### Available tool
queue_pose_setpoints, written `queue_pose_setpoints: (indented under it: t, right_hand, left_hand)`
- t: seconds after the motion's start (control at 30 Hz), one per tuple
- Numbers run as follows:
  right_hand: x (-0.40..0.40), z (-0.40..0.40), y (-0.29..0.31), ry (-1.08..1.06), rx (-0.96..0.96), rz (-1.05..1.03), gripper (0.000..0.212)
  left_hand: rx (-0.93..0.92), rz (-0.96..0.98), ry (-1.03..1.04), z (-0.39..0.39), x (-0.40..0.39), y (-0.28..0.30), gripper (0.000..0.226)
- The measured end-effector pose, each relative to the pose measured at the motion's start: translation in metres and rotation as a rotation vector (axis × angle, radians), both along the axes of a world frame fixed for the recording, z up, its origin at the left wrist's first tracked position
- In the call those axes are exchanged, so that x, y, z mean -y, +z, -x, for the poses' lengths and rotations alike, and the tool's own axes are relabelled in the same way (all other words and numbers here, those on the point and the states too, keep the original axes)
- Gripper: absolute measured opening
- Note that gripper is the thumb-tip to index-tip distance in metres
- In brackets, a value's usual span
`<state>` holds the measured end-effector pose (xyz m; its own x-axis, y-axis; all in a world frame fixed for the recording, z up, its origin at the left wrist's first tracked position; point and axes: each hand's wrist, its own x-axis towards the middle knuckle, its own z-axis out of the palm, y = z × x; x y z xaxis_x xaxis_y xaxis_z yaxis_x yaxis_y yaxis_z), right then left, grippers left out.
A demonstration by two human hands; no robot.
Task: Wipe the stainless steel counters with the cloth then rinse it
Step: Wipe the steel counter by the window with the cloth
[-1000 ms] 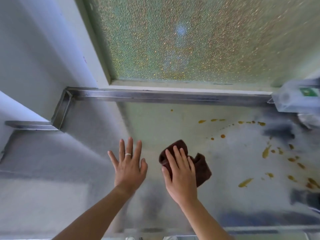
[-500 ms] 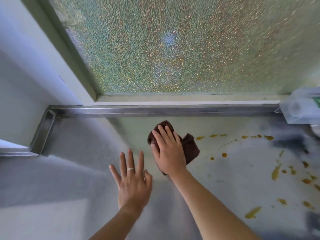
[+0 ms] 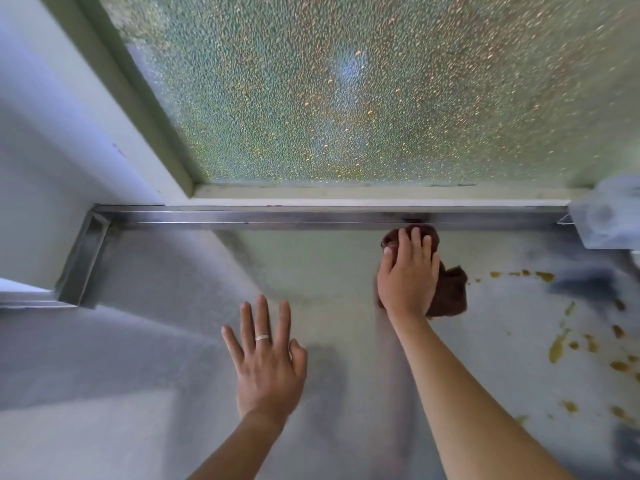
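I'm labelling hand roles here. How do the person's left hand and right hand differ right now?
The left hand lies flat with fingers spread on the bare stainless steel counter; the right hand presses the dark brown cloth. The left wears a ring; the right shows none. The right reaches further, to the back rim. Both are palm down.
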<state>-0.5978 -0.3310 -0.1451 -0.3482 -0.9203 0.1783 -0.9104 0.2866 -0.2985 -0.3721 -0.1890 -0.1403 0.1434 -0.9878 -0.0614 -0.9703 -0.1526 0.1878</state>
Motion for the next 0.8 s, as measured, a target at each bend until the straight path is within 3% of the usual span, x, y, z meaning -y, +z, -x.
queue_pose_setpoints:
  t: [0.07, 0.2, 0.33, 0.47, 0.63, 0.73, 0.8]
  right_hand:
    - [-0.002, -0.033, 0.000, 0.072, 0.009, 0.013, 0.049]
    - [-0.015, -0.097, -0.003, 0.475, 0.047, 0.063, 0.048]
    - [-0.036, -0.093, 0.003, 0.615, 0.193, 0.112, 0.040]
    - [-0.100, -0.077, 0.025, 0.544, 0.394, 0.059, 0.036]
    - [-0.163, -0.049, 0.063, 0.280, 0.743, -0.040, 0.032]
    - [-0.195, -0.023, 0.070, 0.223, 0.489, 0.185, 0.035]
    - [-0.220, -0.011, 0.059, 0.224, 0.291, 0.215, 0.039]
  left_hand:
    - [0.009, -0.006, -0.008, 0.000, 0.000, 0.001, 0.067]
    - [0.031, -0.026, -0.021, 0.000, 0.001, 0.004, 0.066]
    - [-0.005, -0.011, -0.026, 0.002, 0.000, 0.006, 0.067]
    - [-0.077, -0.013, -0.004, 0.003, 0.000, 0.015, 0.066]
    - [-0.150, 0.002, -0.029, 0.001, -0.006, 0.021, 0.062]
    - [-0.190, 0.040, -0.067, 0.010, -0.012, 0.024, 0.055]
    - [-0.225, 0.056, -0.136, 0.029, -0.022, 0.029, 0.055]
